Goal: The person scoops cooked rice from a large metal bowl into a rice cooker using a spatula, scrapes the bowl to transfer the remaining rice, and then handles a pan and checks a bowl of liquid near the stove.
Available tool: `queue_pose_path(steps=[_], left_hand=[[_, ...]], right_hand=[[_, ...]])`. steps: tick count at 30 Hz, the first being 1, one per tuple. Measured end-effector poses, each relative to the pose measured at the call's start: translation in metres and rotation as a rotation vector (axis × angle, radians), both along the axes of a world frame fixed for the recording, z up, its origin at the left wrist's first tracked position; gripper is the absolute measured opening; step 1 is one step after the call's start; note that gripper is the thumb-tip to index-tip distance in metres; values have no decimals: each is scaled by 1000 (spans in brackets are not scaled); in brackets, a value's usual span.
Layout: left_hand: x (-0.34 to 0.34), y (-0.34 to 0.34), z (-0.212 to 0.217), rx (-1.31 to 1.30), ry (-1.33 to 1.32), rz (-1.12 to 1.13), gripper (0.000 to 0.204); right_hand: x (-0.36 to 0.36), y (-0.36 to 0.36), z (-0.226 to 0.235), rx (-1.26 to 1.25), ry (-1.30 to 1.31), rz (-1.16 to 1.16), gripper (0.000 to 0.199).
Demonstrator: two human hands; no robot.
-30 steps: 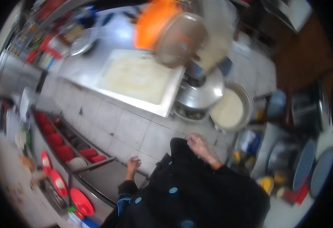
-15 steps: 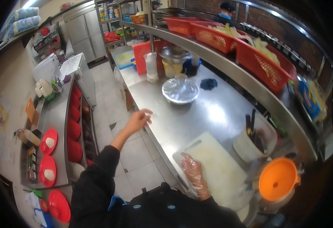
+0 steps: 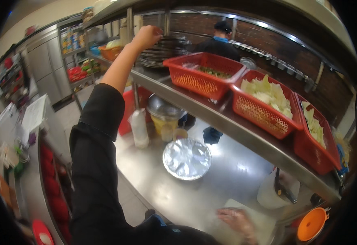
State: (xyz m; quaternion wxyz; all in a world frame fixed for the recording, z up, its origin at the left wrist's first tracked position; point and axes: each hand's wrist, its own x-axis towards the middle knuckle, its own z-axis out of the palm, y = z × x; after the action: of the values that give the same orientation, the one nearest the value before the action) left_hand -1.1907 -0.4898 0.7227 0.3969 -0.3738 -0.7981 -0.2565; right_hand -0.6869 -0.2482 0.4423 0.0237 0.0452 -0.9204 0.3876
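Note:
My bare left hand (image 3: 147, 36) is raised over a stack of dark round plates or pans (image 3: 161, 54) on the upper shelf. Its fingers are loosely bent, with nothing seen in them; whether they touch the stack I cannot tell. Low over the white cutting board (image 3: 264, 220) is my right hand (image 3: 235, 220), in a clear plastic glove, blurred, its fingers stretched out and holding nothing. A foil-covered bowl (image 3: 187, 159) stands on the steel table (image 3: 162, 192) between the two hands.
Red baskets (image 3: 203, 83) with cut leaves line the shelf (image 3: 211, 110). A white squeeze bottle (image 3: 138, 128) and a metal bowl on a yellow tub (image 3: 164, 124) stand below. Near the board are a white container with dark-handled tools (image 3: 268, 192) and an orange funnel (image 3: 312, 224). Another person (image 3: 217, 45) works beyond.
My left hand has risen from beside the table edge to the stack on the upper shelf. The view has turned upward, and my right hand stays by the cutting board.

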Motion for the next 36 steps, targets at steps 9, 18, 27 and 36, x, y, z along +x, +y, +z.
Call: queue_pose_path(steps=[9, 18, 27, 36], left_hand=[[-106, -11, 45, -527, 65, -261, 20], [-143, -28, 61, -91, 316, -228, 14], [-154, -65, 53, 244, 445, -337, 16], [-163, -62, 64, 527, 180, -413, 22]], right_hand=[[-204, -70, 269, -271, 79, -293, 26], [-500, -116, 355, 864, 117, -452, 38], [-586, -62, 339, 1371, 0, -107, 25], [-586, -48, 341, 1444, 108, -226, 23]])
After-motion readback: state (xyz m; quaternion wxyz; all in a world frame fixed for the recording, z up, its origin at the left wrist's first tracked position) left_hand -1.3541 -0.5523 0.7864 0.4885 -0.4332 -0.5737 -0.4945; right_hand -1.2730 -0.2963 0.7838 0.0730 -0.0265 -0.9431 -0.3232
